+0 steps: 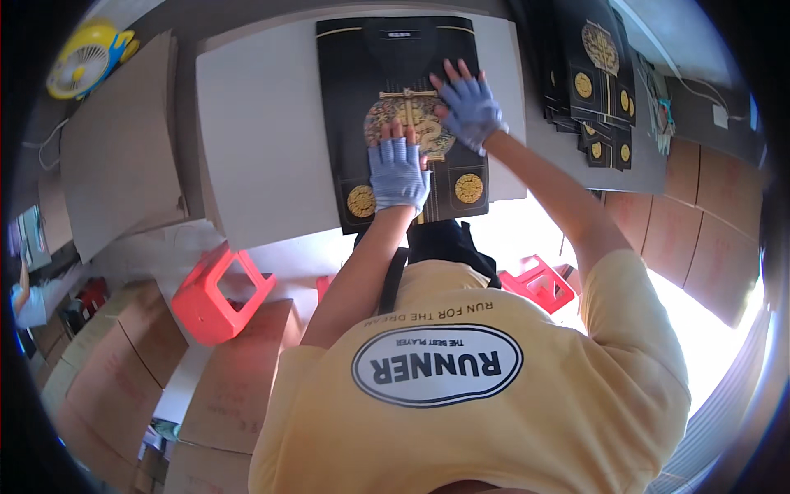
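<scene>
Our left-hand grip (400,170) and right-hand grip (471,109) are spread flat, holding nothing, on the black packaging (349,103) atop the white board (259,140). Looks light, stiffish, maybe slick; we'd grab the side edges.

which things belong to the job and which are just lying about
In use:
- left hand and right hand in bluish fingerless fabric gloves
- flat black rectangular piece with gold patterns
- pale flat board beneath
- probably the matching black pile

Seemingly just lying about:
- round yellow and blue plastic fan
- red plastic stool
- brown cardboard boxes
</scene>
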Action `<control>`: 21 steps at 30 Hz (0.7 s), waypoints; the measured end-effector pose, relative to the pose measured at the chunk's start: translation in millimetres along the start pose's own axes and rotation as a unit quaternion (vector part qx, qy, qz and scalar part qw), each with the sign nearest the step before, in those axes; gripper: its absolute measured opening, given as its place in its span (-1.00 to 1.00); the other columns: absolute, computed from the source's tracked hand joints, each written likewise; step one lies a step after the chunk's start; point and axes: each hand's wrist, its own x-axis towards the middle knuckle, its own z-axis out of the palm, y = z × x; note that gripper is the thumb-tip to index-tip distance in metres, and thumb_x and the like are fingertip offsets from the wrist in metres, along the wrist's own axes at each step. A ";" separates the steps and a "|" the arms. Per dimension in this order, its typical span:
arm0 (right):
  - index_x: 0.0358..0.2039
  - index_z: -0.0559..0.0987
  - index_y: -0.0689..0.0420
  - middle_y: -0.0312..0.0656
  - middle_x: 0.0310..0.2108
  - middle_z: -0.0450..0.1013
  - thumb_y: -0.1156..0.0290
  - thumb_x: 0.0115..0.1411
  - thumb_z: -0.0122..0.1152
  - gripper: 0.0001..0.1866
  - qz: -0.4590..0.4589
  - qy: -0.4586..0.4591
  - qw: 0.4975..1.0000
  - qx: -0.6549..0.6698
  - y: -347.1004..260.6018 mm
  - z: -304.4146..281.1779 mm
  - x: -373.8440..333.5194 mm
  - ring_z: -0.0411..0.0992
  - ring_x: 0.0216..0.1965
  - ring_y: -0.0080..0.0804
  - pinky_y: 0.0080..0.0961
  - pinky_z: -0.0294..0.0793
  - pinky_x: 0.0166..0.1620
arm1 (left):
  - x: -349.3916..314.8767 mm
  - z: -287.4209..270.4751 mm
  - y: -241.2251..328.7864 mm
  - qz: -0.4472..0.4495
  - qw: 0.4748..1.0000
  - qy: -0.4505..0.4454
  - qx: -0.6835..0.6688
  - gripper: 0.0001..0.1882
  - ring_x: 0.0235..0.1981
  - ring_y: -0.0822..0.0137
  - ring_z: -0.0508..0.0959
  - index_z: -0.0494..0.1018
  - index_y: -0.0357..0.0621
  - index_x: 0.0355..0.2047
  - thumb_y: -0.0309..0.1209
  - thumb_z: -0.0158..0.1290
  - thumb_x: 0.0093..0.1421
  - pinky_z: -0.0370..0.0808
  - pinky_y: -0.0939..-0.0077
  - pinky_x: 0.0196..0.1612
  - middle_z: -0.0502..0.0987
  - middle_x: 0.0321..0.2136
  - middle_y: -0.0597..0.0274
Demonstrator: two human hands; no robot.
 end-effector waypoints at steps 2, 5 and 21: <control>0.35 0.14 -0.13 -0.13 0.40 -0.06 0.01 0.25 -0.03 -0.33 -0.007 0.068 0.997 0.020 46.3 37.3 35.2 -0.14 0.42 -0.08 0.09 -0.09 0.34 | 0.3 1.7 0.0 0.022 0.999 0.011 0.024 -0.41 0.33 -0.01 0.12 0.24 -0.10 0.23 -0.17 -0.07 0.21 0.06 -0.02 0.29 0.15 0.30 0.03; 0.33 0.14 0.08 -0.05 0.37 0.03 0.02 0.36 -0.29 -0.38 0.033 0.055 0.997 -0.043 65.1 50.9 106.7 -0.06 0.39 -0.06 -0.08 -0.15 0.38 | -0.9 -14.3 1.1 0.013 0.999 -0.006 0.035 -0.43 0.28 0.00 0.19 0.28 -0.11 0.20 -0.17 -0.07 0.20 0.09 -0.01 0.26 0.17 0.30 0.03; 0.35 0.14 -0.19 -0.17 0.41 -0.08 -0.10 0.22 -0.03 -0.28 -0.028 -0.078 0.996 0.046 -44.1 -13.9 -140.0 -0.11 0.40 -0.12 0.21 -0.04 0.27 | 10.8 -8.4 -21.5 0.117 0.986 0.083 0.088 -0.40 0.06 0.11 0.36 0.38 0.06 0.12 0.11 -0.05 0.18 0.27 0.13 0.07 0.35 0.14 0.18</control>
